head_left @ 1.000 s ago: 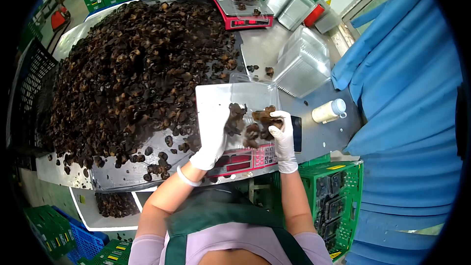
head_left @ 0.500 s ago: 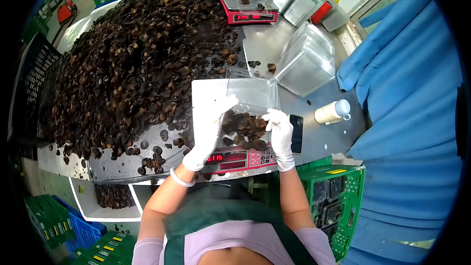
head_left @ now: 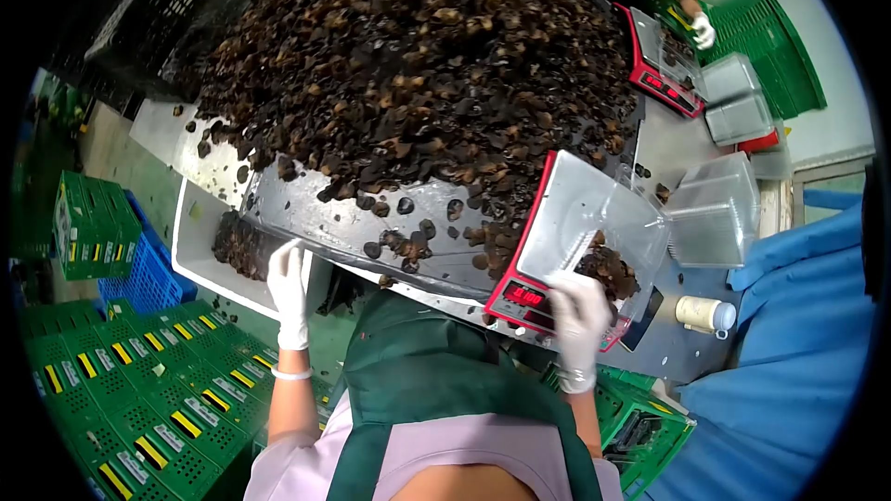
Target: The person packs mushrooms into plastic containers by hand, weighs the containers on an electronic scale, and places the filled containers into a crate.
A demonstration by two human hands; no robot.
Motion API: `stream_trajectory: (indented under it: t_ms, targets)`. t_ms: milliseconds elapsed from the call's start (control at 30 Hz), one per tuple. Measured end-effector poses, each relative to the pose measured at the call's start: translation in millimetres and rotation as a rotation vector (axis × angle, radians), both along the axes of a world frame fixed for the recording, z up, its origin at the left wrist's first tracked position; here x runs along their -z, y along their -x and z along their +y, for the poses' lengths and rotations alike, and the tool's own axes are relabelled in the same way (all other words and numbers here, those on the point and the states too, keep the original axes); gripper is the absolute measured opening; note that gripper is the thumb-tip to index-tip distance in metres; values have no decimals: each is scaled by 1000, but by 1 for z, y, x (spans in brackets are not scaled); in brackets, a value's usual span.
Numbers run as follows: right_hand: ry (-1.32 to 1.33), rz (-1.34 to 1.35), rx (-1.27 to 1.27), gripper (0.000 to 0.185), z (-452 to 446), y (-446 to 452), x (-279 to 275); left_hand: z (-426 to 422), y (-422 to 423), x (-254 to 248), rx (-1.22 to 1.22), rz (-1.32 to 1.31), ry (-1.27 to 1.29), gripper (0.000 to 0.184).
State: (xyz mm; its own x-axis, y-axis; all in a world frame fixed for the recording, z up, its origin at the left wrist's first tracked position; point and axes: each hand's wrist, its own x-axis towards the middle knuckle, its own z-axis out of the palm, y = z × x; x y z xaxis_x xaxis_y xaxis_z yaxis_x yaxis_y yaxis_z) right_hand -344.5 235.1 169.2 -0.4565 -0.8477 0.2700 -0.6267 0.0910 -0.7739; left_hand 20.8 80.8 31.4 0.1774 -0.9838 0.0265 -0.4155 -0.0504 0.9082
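Note:
In the head view, my left hand point(head_left: 290, 295), in a white glove, is raised beside the right side of a white bin point(head_left: 223, 289) at the table's front edge. Its fingers are stretched out, and nothing shows in them. My right hand point(head_left: 580, 315), also gloved, is over the front of a red scale point(head_left: 522, 299); its fingers are blurred. Just beyond it, an open clear plastic box point(head_left: 640, 232) on the scale holds dark brown wood ear mushrooms point(head_left: 610, 269). More of them lie in the bin.
A large mushroom heap point(head_left: 418, 65) covers the table. Clear box stacks point(head_left: 715, 209), a bottle point(head_left: 705, 314) and a phone point(head_left: 642, 318) are to the right. Green crates point(head_left: 139, 408) stand lower left. A co-worker's gloved hand point(head_left: 703, 31) is near another scale point(head_left: 664, 70).
The view has turned left. My left hand has left the box and moved to beside the white bin. My right hand has moved from the box's right side to the scale's front.

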Motion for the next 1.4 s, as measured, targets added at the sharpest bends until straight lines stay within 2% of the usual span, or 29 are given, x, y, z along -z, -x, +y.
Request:
stream_trajectory:
  t_ms: [100, 133, 167, 200, 233, 300, 367, 400, 433, 467, 500, 533, 567, 600, 667, 733, 767, 800, 833, 867, 933, 1000, 1067, 1133, 1167, 1200, 1267, 1300, 1400]
  targets:
    - [-123, -89, -338, 19, -52, -42, 49, 7, 11, 8, 247, -182, 41, 11]
    - [-189, -318, -339, 21, -64, -55, 77, 7, 21, -3, 365, -239, 99, 11]
    - [-228, -255, -363, 24, -81, -61, 100, 5, 29, 10, 433, -276, 191, 19]
    - [-88, 168, -369, 33, -121, -58, 136, -23, 58, 28, 578, -342, 345, 36]
    - [-149, 273, -351, 35, -117, -84, 132, -11, 52, 20, 663, -380, 347, 49]
    - [-177, 413, -332, 37, -125, -97, 136, -20, 55, 22, 762, -441, 282, 45]
    - [-264, 288, -431, 36, -126, -94, 158, -30, 52, 29, 770, -385, 267, 37]
    - [-209, 264, -379, 30, -125, -91, 161, -34, 49, 26, 745, -306, 283, 33]
    - [-273, 139, -342, 29, -121, -86, 163, -36, 44, 23, 707, -194, 253, 27]
    - [-330, 18, -301, 29, -118, -77, 163, -38, 39, 18, 678, -26, -57, 21]
    - [-374, -267, -265, 23, -115, -71, 159, -40, 32, 15, 671, 121, -190, 22]
    - [-456, -792, -203, 22, -112, -66, 142, -41, 23, 15, 661, 264, -328, 23]
    - [-343, -1011, -169, 23, -107, -64, 136, -41, 15, 20, 685, 642, -479, 25]
    - [-219, -1226, -133, 24, -100, -64, 132, -42, 12, 5, 635, 866, -637, 26]
    - [-136, -1317, -163, 24, -96, -67, 128, -46, 7, -13, 595, 1137, -828, 24]
    - [-163, -1418, -95, 19, -92, -69, 134, -47, 13, -6, 570, 1161, -846, 21]
    - [-253, -1241, -131, 16, -95, -66, 149, -47, 19, 12, 706, 868, -801, 18]
    - [-361, -1040, -11, 18, -103, -76, 153, -47, 24, 22, 824, 572, -741, 16]
    - [-264, -549, -69, 19, -112, -85, 162, -45, 37, 10, 935, 297, -467, 14]
    - [-163, -59, -122, 21, -120, -95, 171, -40, 46, 14, 1030, 265, -323, 20]
    - [-290, 277, -67, 22, -131, -118, 166, -41, 57, 26, 1229, -179, 291, 27]
    - [-374, 39, -66, 20, -134, -118, 173, -42, 60, 33, 1352, -225, 328, 31]
    - [-300, -344, -135, 10, -131, -101, 179, -43, 53, 31, 1363, -219, 263, 24]
    - [-252, -964, 21, 7, -131, -100, 146, -50, 39, 24, 1210, 6, 66, 16]
    - [-279, -932, 8, 9, -128, -91, 151, -56, 30, 18, 1165, 163, -163, 10]
    - [-297, -895, 2, 10, -130, -88, 154, -63, 19, 18, 1153, 210, -199, 11]
    - [-307, -706, -6, 19, -142, -96, 170, -72, -1, 12, 954, 547, -519, 15]
    - [-186, -164, -101, 26, -152, -104, 178, -76, -10, -5, 808, 688, -681, 16]
    - [-178, 346, -145, 29, -180, -152, 154, -89, -36, 1, 590, 1035, -716, 15]
